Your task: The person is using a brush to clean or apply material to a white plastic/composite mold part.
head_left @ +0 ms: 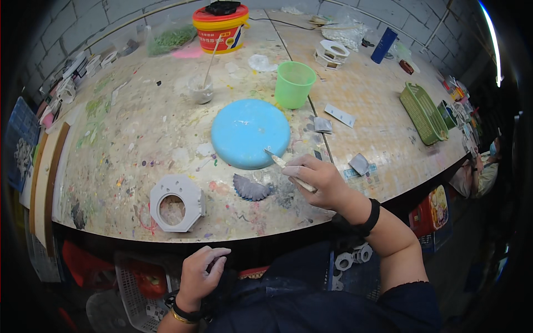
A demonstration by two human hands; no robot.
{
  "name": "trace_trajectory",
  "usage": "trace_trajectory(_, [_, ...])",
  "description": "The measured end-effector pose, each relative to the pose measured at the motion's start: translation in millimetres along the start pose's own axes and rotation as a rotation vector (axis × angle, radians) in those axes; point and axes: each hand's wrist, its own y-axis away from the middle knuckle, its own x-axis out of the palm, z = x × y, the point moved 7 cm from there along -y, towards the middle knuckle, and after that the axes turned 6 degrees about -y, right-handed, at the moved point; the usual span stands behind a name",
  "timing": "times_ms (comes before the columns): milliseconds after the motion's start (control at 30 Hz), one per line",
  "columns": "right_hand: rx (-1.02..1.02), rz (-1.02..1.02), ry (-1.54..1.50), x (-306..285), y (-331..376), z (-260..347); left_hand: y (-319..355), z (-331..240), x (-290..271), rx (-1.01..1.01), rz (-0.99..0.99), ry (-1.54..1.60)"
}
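My right hand (316, 180) is closed around a slim pale-handled tool (304, 182) with a dark pointed tip. That tip meets the near right edge of a round light-blue disc (250, 130) lying on the table. Below the table's front edge hovers my left hand (201, 272), its fingers loosely bent, thumb and forefinger apart, nothing between them. A grey-white octagonal piece (194, 208) with a big round hole is the table item nearest to it. Between the disc and the front edge lies a grey, pleated fan-like scrap (251, 187), perhaps worn sandpaper.
Behind the disc are a green cup (295, 84) and a small clear cup (201, 93) with a stick. A red-and-yellow bucket (221, 33) stands at the back. To the right sits a green basket (421, 115). Wooden boards (45, 183) line the left edge.
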Motion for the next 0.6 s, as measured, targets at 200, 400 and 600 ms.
trace_trajectory(200, [-0.082, -0.071, 0.032, -6.6, -0.2, -0.8, -1.0, 2.6, 1.9, 0.000, 0.008, -0.004])
trace_trajectory(400, [-0.037, -0.056, 0.017, -5.3, 1.1, 1.3, -2.2, 1.0, 1.5, -0.008, 0.006, -0.006])
trace_trajectory(600, [-0.009, -0.007, 0.052, -6.4, 4.6, -0.6, -3.2, -0.7, 0.5, 0.001, 0.001, 0.001])
